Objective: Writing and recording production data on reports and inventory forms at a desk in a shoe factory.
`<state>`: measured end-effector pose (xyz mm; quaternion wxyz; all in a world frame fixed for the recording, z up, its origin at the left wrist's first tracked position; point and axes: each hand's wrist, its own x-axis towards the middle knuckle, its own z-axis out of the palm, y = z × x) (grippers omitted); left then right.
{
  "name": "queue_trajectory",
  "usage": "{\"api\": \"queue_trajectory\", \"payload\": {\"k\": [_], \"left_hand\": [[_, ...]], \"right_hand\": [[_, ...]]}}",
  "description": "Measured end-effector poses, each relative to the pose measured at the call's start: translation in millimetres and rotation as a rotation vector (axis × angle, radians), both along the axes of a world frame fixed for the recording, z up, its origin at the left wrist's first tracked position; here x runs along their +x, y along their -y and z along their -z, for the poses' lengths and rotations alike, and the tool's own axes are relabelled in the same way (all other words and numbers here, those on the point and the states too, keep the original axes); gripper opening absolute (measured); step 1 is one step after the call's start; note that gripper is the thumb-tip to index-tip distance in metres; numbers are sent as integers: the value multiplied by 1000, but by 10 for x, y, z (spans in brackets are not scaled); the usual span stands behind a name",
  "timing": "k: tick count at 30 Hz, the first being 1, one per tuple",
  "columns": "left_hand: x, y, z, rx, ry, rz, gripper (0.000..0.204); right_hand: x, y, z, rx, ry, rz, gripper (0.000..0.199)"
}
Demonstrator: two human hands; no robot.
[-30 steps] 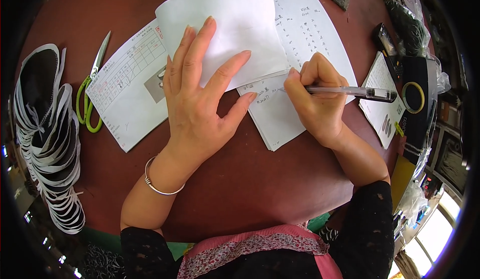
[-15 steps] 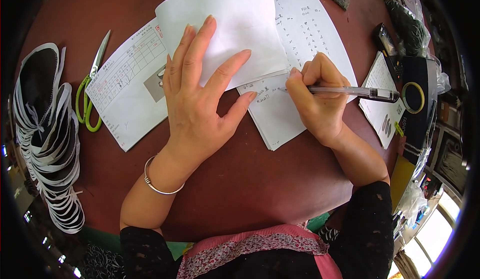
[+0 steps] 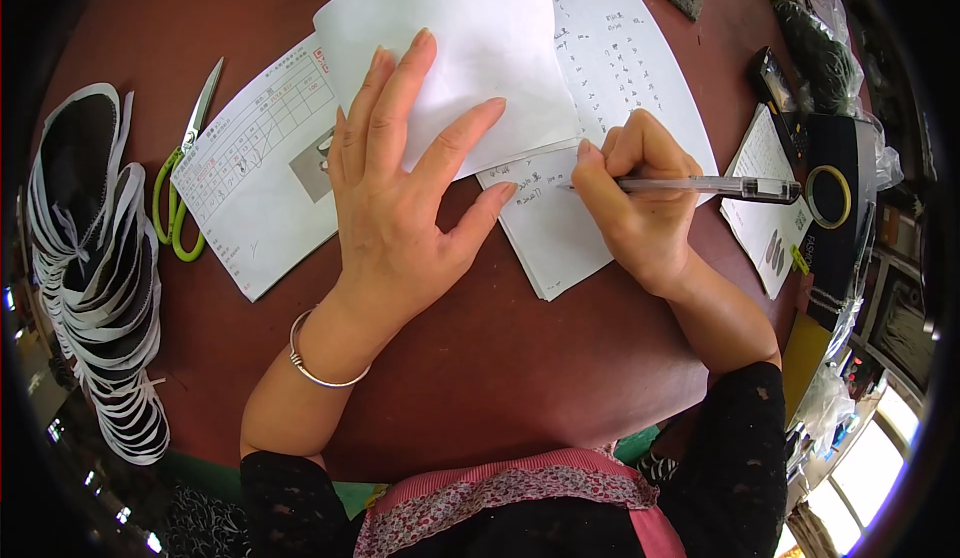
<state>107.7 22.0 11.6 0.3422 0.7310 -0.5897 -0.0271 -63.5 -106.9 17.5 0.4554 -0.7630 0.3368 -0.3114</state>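
Nothing has shifted since the earlier frame: your right hand (image 3: 640, 208) stays clamped on the pen (image 3: 700, 187), tip on the paper pad (image 3: 560, 228). Your left hand (image 3: 410, 198) lies spread flat on the folded-back sheet (image 3: 450, 48); lift it, and that sheet could flop over and smear the writing.

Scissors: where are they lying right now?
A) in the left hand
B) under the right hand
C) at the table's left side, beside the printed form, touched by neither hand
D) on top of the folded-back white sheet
C: the scissors lie on the table left of the printed form, while the left hand presses the papers and the right hand holds the pen.
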Motion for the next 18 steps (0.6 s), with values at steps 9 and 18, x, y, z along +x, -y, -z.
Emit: {"api": "queue_trajectory", "payload": {"k": [9,18], "left_hand": [[2,-23,-38,25,-25,4,66],[-2,-57,-19,29,-72,-1,63]], "right_hand": [[-41,-128,25,-126,-30,-120,41],[-66,-170,-18,103,1,-128,43]]}}
